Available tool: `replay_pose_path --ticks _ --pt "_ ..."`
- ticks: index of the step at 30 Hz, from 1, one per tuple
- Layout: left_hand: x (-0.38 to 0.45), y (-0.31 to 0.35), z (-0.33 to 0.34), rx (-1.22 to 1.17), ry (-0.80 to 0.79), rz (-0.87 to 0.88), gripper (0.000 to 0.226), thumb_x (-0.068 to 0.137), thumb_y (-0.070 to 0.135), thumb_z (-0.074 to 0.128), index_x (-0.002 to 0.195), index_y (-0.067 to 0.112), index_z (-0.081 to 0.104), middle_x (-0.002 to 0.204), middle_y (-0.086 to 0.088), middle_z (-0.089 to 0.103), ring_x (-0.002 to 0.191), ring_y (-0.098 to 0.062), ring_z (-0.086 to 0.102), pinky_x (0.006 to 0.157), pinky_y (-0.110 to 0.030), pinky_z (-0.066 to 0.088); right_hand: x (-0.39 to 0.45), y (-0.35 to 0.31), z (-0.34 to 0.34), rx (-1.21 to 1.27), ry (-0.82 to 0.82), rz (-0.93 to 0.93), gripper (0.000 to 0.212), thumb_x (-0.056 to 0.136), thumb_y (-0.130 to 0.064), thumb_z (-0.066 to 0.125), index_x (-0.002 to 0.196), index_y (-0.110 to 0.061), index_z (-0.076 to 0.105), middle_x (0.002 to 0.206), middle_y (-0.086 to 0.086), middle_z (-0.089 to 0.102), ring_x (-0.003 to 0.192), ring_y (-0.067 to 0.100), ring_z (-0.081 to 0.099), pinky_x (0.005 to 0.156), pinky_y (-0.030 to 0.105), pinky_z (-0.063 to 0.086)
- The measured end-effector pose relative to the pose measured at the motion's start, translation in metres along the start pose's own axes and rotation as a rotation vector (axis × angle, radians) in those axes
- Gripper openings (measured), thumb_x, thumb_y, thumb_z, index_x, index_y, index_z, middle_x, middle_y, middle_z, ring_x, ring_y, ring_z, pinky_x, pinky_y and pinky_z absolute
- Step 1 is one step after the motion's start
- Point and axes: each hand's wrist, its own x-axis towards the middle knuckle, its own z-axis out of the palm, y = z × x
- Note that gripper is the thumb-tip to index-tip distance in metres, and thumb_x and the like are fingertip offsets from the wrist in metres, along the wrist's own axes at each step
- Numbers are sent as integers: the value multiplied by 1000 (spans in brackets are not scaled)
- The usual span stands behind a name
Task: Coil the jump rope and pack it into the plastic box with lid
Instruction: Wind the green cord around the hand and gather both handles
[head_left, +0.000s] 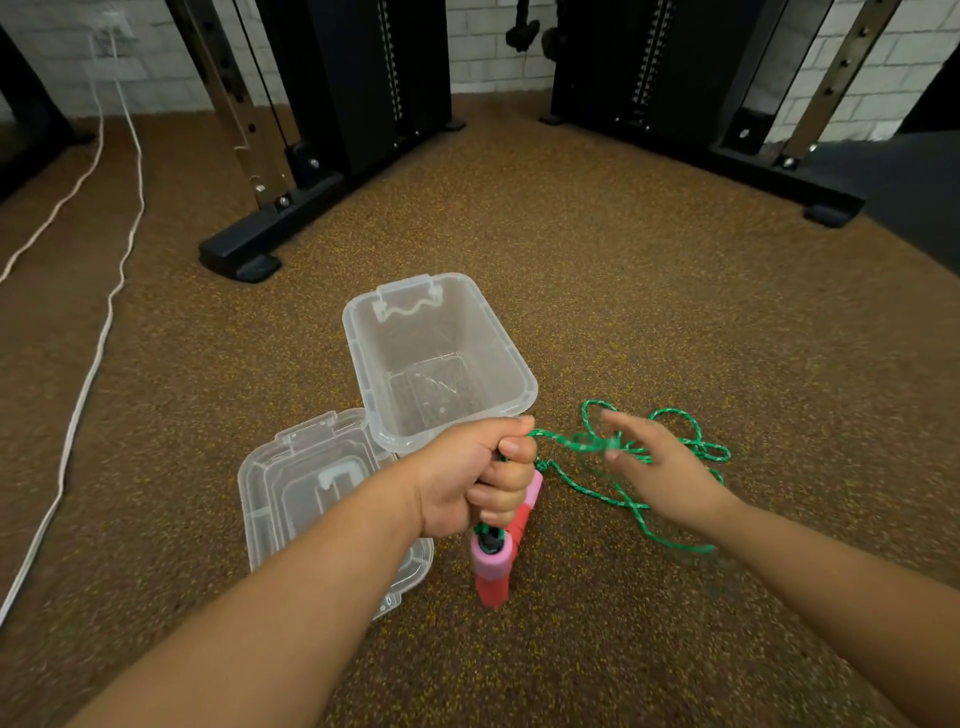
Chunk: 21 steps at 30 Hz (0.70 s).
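My left hand (480, 475) is shut around the jump rope's two pink-and-red foam handles (496, 564), held together and pointing down. The green rope (631, 501) runs from my fist to the right and lies in loose loops on the floor. My right hand (657, 467) reaches into those loops with fingers spread; motion blur hides whether it pinches the rope. The clear plastic box (511, 364) stands open and empty just beyond my left hand. Its clear lid (291, 493) lies flat on the floor to the box's near left, partly under my left forearm.
Brown speckled rubber flooring (649, 270) surrounds everything. Black gym machine bases (249, 249) (826, 208) stand at the back left and back right. A white cable (91, 364) trails along the floor at far left. A white brick wall is behind.
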Motion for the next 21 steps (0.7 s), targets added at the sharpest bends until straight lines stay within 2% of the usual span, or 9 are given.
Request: replay_pose_path --ticks 2,4,7,9,11,14,16,18,21 --pt "0 0 1 -5 -14 -5 46 95 37 33 51 24 35 38 11 23 29 -4 18 35 -19 22 -4 -21 2 42 -72 -246 51 90 -7 55 135 -28 43 136 -5 46 130 4 37 107 8 18" --pt "1 0 0 -11 -5 -1 46 95 37 32 51 24 34 38 11 23 29 -4 19 35 -18 23 -9 -45 9 115 -195 -379 56 84 -7 51 134 -30 43 138 -10 46 131 -3 35 110 8 17" --pt "0 1 -3 -39 27 13 47 95 37 32 50 24 35 37 11 23 28 -4 19 35 -19 21 -14 -67 15 472 -453 -254 39 82 -7 45 110 -29 61 109 -5 65 104 1 54 97 14 35" --pt "-2 2 -6 -56 41 29 47 96 37 32 50 24 35 37 11 23 28 -4 19 35 -18 21 -15 -66 16 540 -500 -211 25 87 -13 46 92 -26 65 82 -6 68 85 9 56 86 24 41" --pt "-4 3 -10 -59 57 42 48 96 36 32 50 24 36 37 11 23 28 -4 19 34 -18 21 -14 -55 17 535 -495 -191 18 90 -18 52 92 -25 69 75 -8 67 79 9 54 81 26 41" --pt "-6 3 -14 -58 72 48 47 96 36 33 50 24 36 38 11 23 29 -4 18 36 -20 20 -11 -45 12 449 -394 -145 9 85 -28 67 87 -31 76 76 7 70 74 13 51 73 31 39" --pt "-6 5 -16 -74 96 65 47 95 35 33 50 24 36 38 11 23 28 -4 19 35 -20 21 -8 -38 5 224 -176 -262 10 79 -30 73 75 -39 73 69 -8 68 66 1 55 67 25 42" --pt "-6 7 -19 -100 152 86 48 96 35 33 49 24 36 37 11 22 28 -4 19 34 -20 22 -9 -33 -6 36 54 -408 5 79 -38 70 80 -42 72 67 -16 63 66 -2 56 64 15 41" --pt "-7 9 -24 -124 255 108 49 97 35 33 49 24 37 37 10 22 28 -5 18 34 -20 20 -13 -28 -19 -70 174 -506 30 82 -48 59 94 -25 76 67 -28 48 67 -14 50 64 1 33"
